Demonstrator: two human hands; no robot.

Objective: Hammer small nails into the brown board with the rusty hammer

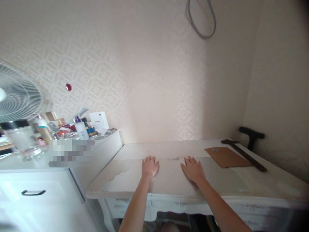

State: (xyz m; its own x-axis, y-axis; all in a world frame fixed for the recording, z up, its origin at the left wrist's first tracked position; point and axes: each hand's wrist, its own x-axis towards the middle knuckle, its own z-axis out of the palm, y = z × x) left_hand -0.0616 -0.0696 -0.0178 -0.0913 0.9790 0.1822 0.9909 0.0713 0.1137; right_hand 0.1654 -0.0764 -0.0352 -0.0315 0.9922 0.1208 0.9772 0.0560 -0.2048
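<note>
My left hand lies palm down on the white table, its fingers stretched out and holding nothing. To its right, my right hand rests flat on the same tabletop with the fingers spread. Bare tabletop shows between the two hands. Right of my right hand lies a flat brown folder or envelope, apart from the fingers. A dark hammer lies along the right side of the brown sheet, its head toward the wall and its handle toward me.
At left, a white cabinet carries a lidded glass jar, a purple-capped bottle and several cosmetics. A fan stands behind them. A black T-shaped handle rises beyond the table's right edge. A grey cable hangs on the wall.
</note>
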